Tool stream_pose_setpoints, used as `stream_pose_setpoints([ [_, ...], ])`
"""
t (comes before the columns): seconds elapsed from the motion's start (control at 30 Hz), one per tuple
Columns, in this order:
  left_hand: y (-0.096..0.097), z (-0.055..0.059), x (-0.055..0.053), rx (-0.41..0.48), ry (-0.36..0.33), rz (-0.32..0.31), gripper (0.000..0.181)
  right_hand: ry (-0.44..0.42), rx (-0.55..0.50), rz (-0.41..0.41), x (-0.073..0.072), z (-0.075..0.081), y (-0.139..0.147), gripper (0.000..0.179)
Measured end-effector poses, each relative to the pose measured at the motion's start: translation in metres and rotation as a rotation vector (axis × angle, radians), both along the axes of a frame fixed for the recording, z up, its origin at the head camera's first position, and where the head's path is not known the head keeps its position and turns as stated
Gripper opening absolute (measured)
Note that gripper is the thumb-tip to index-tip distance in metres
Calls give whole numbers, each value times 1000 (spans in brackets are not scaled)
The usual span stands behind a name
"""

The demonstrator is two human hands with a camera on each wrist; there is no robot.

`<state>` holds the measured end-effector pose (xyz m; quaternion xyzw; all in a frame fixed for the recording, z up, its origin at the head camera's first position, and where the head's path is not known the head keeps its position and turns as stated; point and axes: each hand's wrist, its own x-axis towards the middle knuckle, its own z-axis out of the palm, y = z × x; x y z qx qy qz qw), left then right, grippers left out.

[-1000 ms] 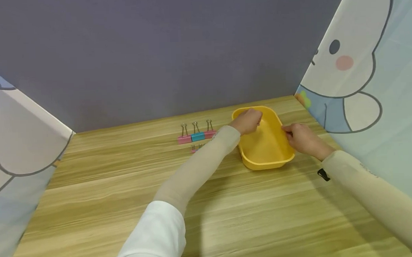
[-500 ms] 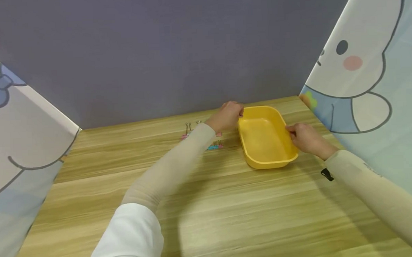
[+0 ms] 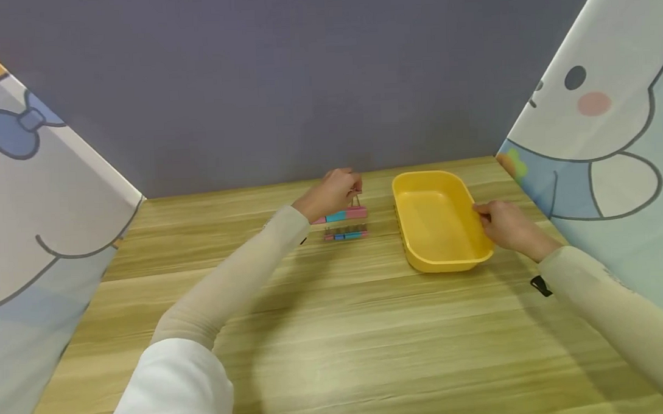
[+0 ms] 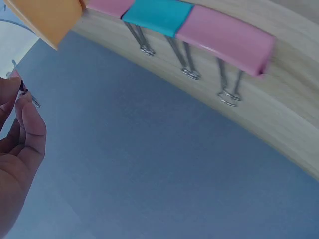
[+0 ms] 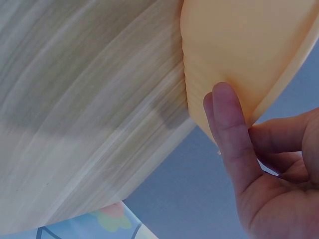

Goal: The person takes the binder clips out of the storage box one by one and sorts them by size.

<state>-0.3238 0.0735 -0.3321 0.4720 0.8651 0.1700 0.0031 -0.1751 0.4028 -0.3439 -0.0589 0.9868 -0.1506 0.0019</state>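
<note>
My left hand hovers over the row of large binder clips, which are pink and teal. Between thumb and fingertips it pinches a small binder clip, pinkish with wire handles and partly covered by the fingers. In front of the large clips lies a row of small binder clips, pink and blue. My right hand grips the right rim of a yellow plastic basket. Its thumb is on one side of the wall and its fingers on the other, as the right wrist view shows.
The wooden table ends at a grey back panel. Printed cartoon panels flank both sides. A black strap end hangs by the right forearm.
My left hand has moved left, from over the basket to above the large binder clips. My right hand stays on the basket's rim. The head view has shifted slightly.
</note>
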Motion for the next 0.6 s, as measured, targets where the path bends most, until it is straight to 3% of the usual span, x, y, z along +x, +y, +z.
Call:
stream_pose_setpoints([
  [0.37,-32,-5,7,10,-29,8,10,-19,0,-17,5,2,6,34],
  [0.6,-58,-23,14,-86,-40,30,10,-28,12,-15,6,2,12,35],
])
